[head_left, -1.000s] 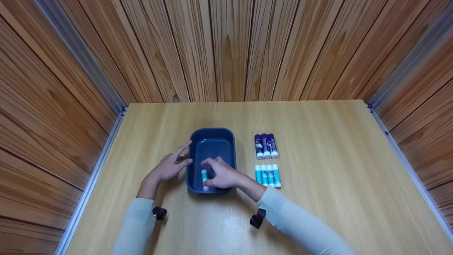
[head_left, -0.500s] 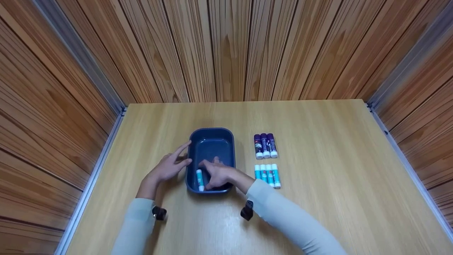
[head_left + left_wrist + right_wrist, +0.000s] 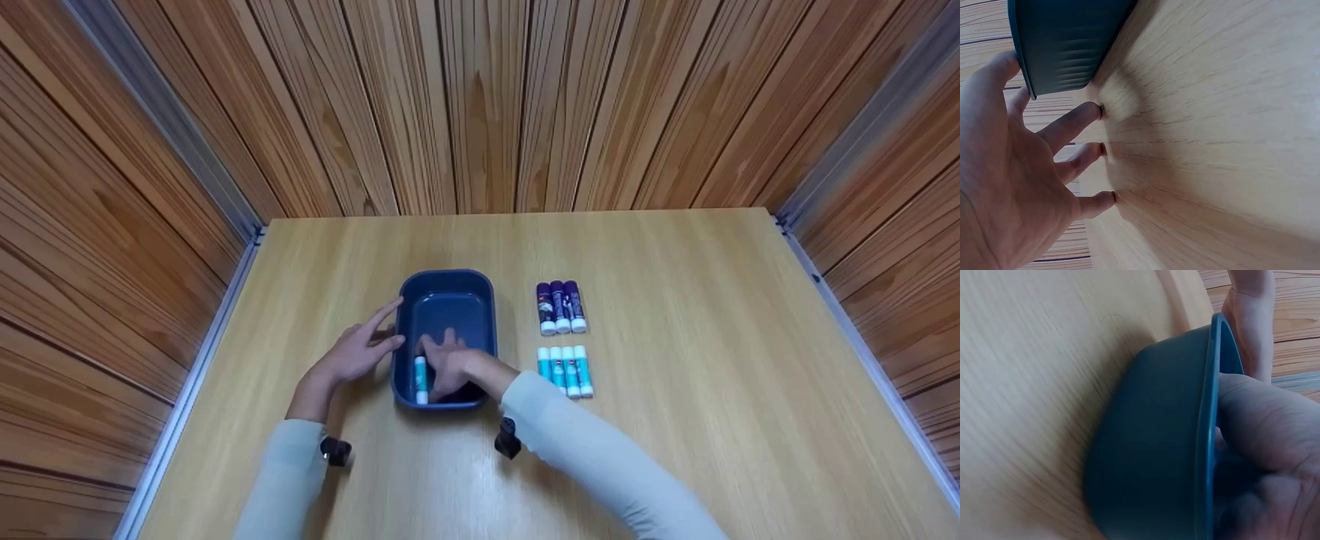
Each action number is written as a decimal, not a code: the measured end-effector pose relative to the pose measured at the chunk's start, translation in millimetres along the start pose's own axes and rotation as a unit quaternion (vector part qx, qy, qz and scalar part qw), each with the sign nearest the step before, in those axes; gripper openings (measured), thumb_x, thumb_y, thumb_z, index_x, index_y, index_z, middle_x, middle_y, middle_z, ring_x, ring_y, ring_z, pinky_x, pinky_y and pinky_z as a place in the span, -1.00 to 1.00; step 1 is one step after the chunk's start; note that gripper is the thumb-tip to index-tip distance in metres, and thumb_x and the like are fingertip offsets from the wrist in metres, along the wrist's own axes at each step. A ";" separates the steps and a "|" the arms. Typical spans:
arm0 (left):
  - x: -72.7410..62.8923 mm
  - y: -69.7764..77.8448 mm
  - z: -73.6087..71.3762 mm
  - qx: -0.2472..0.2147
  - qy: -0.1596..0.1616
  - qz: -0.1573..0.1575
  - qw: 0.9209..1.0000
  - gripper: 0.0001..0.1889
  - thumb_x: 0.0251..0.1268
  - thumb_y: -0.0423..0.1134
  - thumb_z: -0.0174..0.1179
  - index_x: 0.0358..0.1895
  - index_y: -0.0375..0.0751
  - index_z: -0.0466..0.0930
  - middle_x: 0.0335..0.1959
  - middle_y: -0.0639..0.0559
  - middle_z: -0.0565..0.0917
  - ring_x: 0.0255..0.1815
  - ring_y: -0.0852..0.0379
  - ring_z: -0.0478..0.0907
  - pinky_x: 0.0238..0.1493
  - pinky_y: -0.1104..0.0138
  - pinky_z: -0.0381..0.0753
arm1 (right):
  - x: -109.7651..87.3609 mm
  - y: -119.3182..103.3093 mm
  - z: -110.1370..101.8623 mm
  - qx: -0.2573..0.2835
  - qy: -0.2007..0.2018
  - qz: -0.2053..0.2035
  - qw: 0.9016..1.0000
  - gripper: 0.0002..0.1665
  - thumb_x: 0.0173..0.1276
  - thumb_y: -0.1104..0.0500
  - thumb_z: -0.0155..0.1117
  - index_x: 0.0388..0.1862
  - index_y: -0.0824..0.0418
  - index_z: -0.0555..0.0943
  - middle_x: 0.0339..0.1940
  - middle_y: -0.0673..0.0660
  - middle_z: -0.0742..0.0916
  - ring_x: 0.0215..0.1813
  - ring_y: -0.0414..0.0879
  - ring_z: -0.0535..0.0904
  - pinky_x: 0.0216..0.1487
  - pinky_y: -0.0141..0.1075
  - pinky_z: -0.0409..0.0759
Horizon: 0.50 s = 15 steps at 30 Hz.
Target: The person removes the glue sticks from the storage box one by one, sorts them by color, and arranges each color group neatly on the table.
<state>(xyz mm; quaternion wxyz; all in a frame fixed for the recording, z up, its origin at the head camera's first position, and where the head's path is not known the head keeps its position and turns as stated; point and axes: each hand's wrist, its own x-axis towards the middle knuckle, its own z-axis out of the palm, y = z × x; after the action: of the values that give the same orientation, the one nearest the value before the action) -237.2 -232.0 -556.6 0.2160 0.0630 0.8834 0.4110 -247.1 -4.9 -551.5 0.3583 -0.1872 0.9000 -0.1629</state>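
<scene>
A dark blue tray (image 3: 456,279) stands on the table. Inside it, along the left wall at the near end, lies a teal glue stick (image 3: 421,381) with white ends. My right hand (image 3: 454,369) reaches down into the tray just right of this stick, its index finger near the far end and its thumb near the close end. Whether the fingers touch the stick cannot be told; the tray wall hides them in the right wrist view. Spread at the tray's left side, my left hand (image 3: 354,355) touches the rim with thumb and index finger. Its other fingertips (image 3: 1095,112) rest on the table.
Right of the tray, several teal glue sticks (image 3: 565,372) lie side by side in a row. Three purple glue sticks (image 3: 560,307) with white ends lie in another row beyond them. Wood-panelled walls (image 3: 480,105) enclose the table (image 3: 697,337) at the back and sides.
The teal glue stick in the tray has shifted left to the wall and straightened. My right hand has moved left with it, its thumb now clear of the stick's top. My left hand stays put.
</scene>
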 end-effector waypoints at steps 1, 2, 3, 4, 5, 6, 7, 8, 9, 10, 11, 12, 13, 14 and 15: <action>-0.2 0.1 -0.2 0.001 0.000 -0.001 1.000 -0.23 0.81 0.23 0.06 0.86 0.59 -0.10 0.86 -0.35 0.20 0.83 -0.51 0.22 0.75 -0.54 0.17 | 6.1 1.2 2.6 0.000 0.002 0.003 1.000 0.03 0.40 -0.07 0.69 0.65 -0.14 0.26 0.68 0.35 0.28 0.68 0.27 0.34 0.67 0.18 0.53; -0.2 0.3 -0.3 0.003 0.001 -0.001 1.000 -0.23 0.81 0.23 0.06 0.86 0.58 -0.09 0.86 -0.35 0.21 0.83 -0.51 0.23 0.75 -0.54 0.17 | 12.5 2.6 5.2 -0.001 0.002 0.006 1.000 0.06 0.39 -0.09 0.69 0.68 -0.14 0.24 0.69 0.35 0.27 0.69 0.27 0.32 0.67 0.17 0.53; -0.3 0.3 -0.5 0.004 0.001 0.001 1.000 -0.23 0.81 0.24 0.06 0.86 0.57 -0.09 0.86 -0.35 0.21 0.83 -0.51 0.23 0.75 -0.54 0.17 | 17.8 3.9 7.5 -0.001 0.005 0.009 1.000 0.10 0.38 -0.12 0.70 0.71 -0.13 0.23 0.72 0.35 0.26 0.72 0.27 0.31 0.67 0.18 0.53; -0.3 0.4 -0.7 0.005 0.002 0.004 1.000 -0.23 0.81 0.23 0.06 0.86 0.56 -0.09 0.86 -0.35 0.19 0.82 -0.51 0.24 0.75 -0.54 0.18 | 23.1 5.2 9.6 -0.002 0.004 0.012 1.000 0.14 0.39 -0.14 0.69 0.75 -0.12 0.19 0.75 0.35 0.23 0.75 0.28 0.28 0.69 0.19 0.52; -0.4 0.4 -0.8 0.004 0.002 0.006 1.000 -0.24 0.81 0.23 0.06 0.86 0.56 -0.09 0.87 -0.35 0.19 0.82 -0.51 0.25 0.75 -0.54 0.18 | 26.3 5.9 11.1 -0.004 0.005 0.014 1.000 0.18 0.39 -0.16 0.68 0.78 -0.11 0.16 0.77 0.35 0.21 0.78 0.27 0.26 0.69 0.21 0.52; -0.2 0.5 -0.8 0.003 0.002 0.009 1.000 -0.24 0.81 0.23 0.06 0.86 0.55 -0.08 0.88 -0.35 0.16 0.82 -0.50 0.26 0.75 -0.53 0.19 | 28.8 6.5 12.5 -0.007 0.005 0.015 1.000 0.21 0.40 -0.18 0.67 0.81 -0.10 0.13 0.79 0.35 0.20 0.79 0.28 0.24 0.70 0.21 0.51; 0.1 0.6 -0.7 0.003 0.002 0.010 1.000 -0.24 0.81 0.23 0.06 0.86 0.55 -0.08 0.88 -0.34 0.15 0.82 -0.50 0.27 0.74 -0.53 0.20 | 28.6 6.0 12.9 -0.008 0.006 0.016 1.000 0.23 0.41 -0.18 0.66 0.83 -0.08 0.10 0.81 0.35 0.18 0.81 0.28 0.21 0.71 0.22 0.50; 0.3 0.7 -0.6 0.003 0.001 0.010 1.000 -0.24 0.81 0.23 0.05 0.86 0.56 -0.08 0.88 -0.34 0.15 0.82 -0.50 0.27 0.74 -0.53 0.20 | 26.8 4.8 12.5 -0.004 0.005 0.016 1.000 0.24 0.42 -0.18 0.65 0.84 -0.07 0.09 0.82 0.36 0.16 0.82 0.29 0.20 0.73 0.22 0.48; 0.1 0.6 -0.5 0.002 0.000 0.007 1.000 -0.24 0.81 0.24 0.05 0.86 0.57 -0.08 0.88 -0.34 0.16 0.82 -0.49 0.27 0.74 -0.53 0.20 | 28.1 5.1 13.7 -0.005 0.009 0.018 1.000 0.24 0.41 -0.17 0.66 0.84 -0.08 0.09 0.82 0.35 0.17 0.81 0.28 0.22 0.71 0.22 0.50; 0.1 0.7 -0.4 0.002 -0.001 0.005 1.000 -0.24 0.81 0.24 0.05 0.86 0.59 -0.09 0.88 -0.34 0.16 0.82 -0.49 0.26 0.74 -0.53 0.20 | 23.4 3.0 12.7 -0.002 0.011 0.018 1.000 0.23 0.42 -0.16 0.66 0.84 -0.08 0.09 0.83 0.36 0.16 0.81 0.28 0.22 0.72 0.22 0.49; 0.1 0.7 -0.3 0.003 -0.002 0.002 1.000 -0.24 0.81 0.25 0.05 0.85 0.60 -0.09 0.88 -0.34 0.16 0.82 -0.49 0.26 0.74 -0.53 0.20 | 16.7 0.1 11.2 0.003 0.016 0.018 1.000 0.24 0.42 -0.15 0.66 0.84 -0.07 0.09 0.84 0.37 0.15 0.82 0.29 0.21 0.73 0.22 0.48; 0.1 0.8 -0.2 0.003 -0.002 0.000 1.000 -0.25 0.81 0.25 0.04 0.85 0.61 -0.09 0.88 -0.34 0.16 0.82 -0.49 0.25 0.74 -0.53 0.21 | 9.8 -2.8 9.6 0.007 0.020 0.016 1.000 0.24 0.42 -0.12 0.66 0.84 -0.06 0.08 0.84 0.37 0.14 0.82 0.30 0.21 0.74 0.23 0.48; 0.0 1.0 -0.1 0.003 -0.002 -0.002 1.000 -0.25 0.81 0.24 0.05 0.85 0.61 -0.09 0.88 -0.34 0.16 0.82 -0.49 0.26 0.74 -0.53 0.21 | 2.6 -5.7 7.8 0.011 0.024 0.015 1.000 0.25 0.42 -0.10 0.66 0.85 -0.05 0.07 0.85 0.38 0.13 0.83 0.30 0.20 0.74 0.23 0.47; -0.2 1.2 -0.2 0.002 -0.001 -0.003 1.000 -0.25 0.81 0.24 0.05 0.85 0.62 -0.09 0.88 -0.33 0.16 0.82 -0.49 0.26 0.74 -0.53 0.21 | -4.6 -8.7 6.1 0.015 0.027 0.013 0.999 0.27 0.43 -0.08 0.66 0.87 -0.03 0.05 0.86 0.39 0.11 0.85 0.32 0.18 0.75 0.24 0.46; -0.3 1.5 -0.1 0.002 -0.002 -0.003 1.000 -0.25 0.81 0.23 0.05 0.85 0.62 -0.08 0.88 -0.33 0.16 0.82 -0.49 0.26 0.73 -0.53 0.22 | -10.0 -11.3 5.5 0.015 0.032 0.012 0.999 0.29 0.43 -0.07 0.66 0.88 -0.02 0.02 0.88 0.39 0.09 0.86 0.33 0.15 0.77 0.25 0.44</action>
<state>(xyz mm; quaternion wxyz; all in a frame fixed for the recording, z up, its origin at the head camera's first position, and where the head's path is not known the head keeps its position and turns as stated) -237.1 -231.1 -555.3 0.2187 0.0614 0.8839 0.4088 -234.1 -11.1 -544.7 0.3346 -0.1654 0.9104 -0.1782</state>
